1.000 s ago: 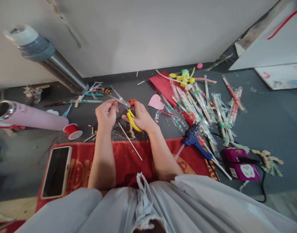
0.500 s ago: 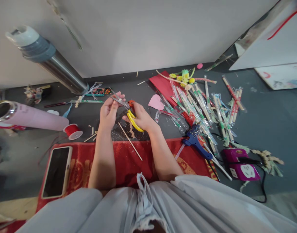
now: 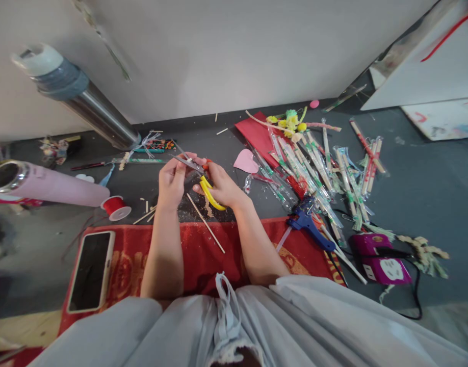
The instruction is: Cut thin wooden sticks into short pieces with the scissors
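Observation:
My right hand (image 3: 224, 186) is closed round the handles of a pair of scissors (image 3: 209, 192), one handle yellow and the other orange. Their blades point up and left, a little apart, over the fingers of my left hand (image 3: 172, 182). That hand is pinched on a small pale piece (image 3: 188, 160), which shows between the blades; its exact kind is too small to make out. Below the hands a thin wooden stick (image 3: 206, 223) lies partly on a red towel (image 3: 203, 260), with crumbs and bits scattered round it.
To the left stand a steel flask (image 3: 100, 112), a pink tumbler (image 3: 61, 183), a red thread spool (image 3: 116, 208) and a phone (image 3: 91, 272). On the right lie a pink paper heart (image 3: 245, 161), several wrapped sticks (image 3: 306, 168), a blue glue gun (image 3: 310, 229) and a purple box (image 3: 383, 257) with a cord.
My left hand has shifted slightly right and its fingers have moved in behind the blades, bringing the small pale piece between them. The scissors have stayed in my right hand.

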The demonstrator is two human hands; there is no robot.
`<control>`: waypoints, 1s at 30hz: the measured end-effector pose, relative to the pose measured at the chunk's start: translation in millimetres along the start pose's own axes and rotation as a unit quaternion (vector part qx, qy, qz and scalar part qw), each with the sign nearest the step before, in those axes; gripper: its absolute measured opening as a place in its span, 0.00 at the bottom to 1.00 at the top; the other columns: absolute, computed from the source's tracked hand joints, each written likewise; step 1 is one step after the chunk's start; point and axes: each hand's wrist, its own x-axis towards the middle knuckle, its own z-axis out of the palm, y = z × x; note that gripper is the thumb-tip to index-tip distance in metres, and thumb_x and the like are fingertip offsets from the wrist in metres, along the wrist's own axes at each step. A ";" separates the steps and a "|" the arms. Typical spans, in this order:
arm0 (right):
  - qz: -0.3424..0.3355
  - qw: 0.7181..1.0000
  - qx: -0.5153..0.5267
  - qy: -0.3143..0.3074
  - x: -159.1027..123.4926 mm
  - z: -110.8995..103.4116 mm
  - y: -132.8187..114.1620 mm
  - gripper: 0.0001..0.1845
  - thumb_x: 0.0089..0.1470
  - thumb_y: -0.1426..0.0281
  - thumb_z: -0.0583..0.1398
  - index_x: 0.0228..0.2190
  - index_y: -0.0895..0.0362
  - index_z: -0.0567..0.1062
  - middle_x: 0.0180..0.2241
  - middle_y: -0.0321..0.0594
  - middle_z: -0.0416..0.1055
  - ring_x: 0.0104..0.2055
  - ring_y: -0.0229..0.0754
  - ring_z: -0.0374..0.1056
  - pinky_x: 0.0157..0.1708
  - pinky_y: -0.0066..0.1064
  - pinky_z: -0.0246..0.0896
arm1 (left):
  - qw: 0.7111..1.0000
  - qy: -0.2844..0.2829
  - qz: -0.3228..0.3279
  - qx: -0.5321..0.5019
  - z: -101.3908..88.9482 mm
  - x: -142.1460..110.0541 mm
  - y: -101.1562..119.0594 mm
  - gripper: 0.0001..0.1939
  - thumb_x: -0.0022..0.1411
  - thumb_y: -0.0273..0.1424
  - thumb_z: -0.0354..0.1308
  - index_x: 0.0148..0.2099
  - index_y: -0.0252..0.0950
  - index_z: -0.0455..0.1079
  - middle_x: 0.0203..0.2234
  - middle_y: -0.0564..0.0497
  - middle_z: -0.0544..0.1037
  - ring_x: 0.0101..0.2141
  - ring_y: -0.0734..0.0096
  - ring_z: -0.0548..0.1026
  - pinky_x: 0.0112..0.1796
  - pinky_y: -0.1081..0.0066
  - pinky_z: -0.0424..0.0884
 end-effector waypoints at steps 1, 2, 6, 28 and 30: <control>-0.001 1.000 -0.002 0.000 0.0 0.4 0.4 0.29 0.52 0.43 0.57 0.41 0.55 0.63 0.46 0.49 0.68 0.50 0.53 0.65 0.50 0.49 0.63 | 1.000 0.000 0.000 -0.003 -0.4 -0.1 0.1 0.23 0.61 0.51 0.57 0.44 0.36 0.73 0.37 0.46 0.82 0.43 0.62 0.81 0.48 0.62 0.77; -0.002 1.000 -0.002 -0.001 -0.1 0.7 0.7 0.29 0.52 0.43 0.57 0.41 0.55 0.63 0.46 0.49 0.68 0.51 0.53 0.65 0.50 0.49 0.63 | 1.000 0.002 0.000 -0.005 -0.5 -0.2 0.2 0.23 0.61 0.51 0.57 0.44 0.36 0.73 0.36 0.47 0.82 0.43 0.62 0.81 0.47 0.61 0.78; -0.003 1.000 0.004 -0.002 -0.1 1.1 0.6 0.30 0.52 0.43 0.56 0.42 0.56 0.64 0.47 0.50 0.69 0.51 0.52 0.65 0.50 0.48 0.63 | 1.000 0.004 -0.001 -0.015 0.2 -0.5 1.1 0.22 0.60 0.51 0.58 0.43 0.37 0.73 0.35 0.48 0.82 0.42 0.62 0.81 0.47 0.62 0.78; 0.060 0.998 -0.013 0.020 -1.9 -8.6 -10.0 0.36 0.51 0.47 0.61 0.50 0.62 0.64 0.51 0.54 0.67 0.56 0.53 0.62 0.56 0.47 0.58 | 0.965 0.136 0.089 0.207 1.7 6.9 -3.5 0.22 0.58 0.52 0.59 0.30 0.36 0.73 0.23 0.53 0.78 0.26 0.74 0.76 0.31 0.73 0.72; 0.061 0.997 -0.028 0.024 -1.7 -9.0 -11.2 0.36 0.50 0.48 0.62 0.50 0.61 0.63 0.51 0.53 0.66 0.56 0.53 0.62 0.57 0.47 0.58 | 0.953 0.120 0.100 0.258 -0.7 6.0 -4.1 0.24 0.63 0.50 0.54 0.25 0.36 0.70 0.18 0.54 0.73 0.22 0.76 0.72 0.27 0.74 0.67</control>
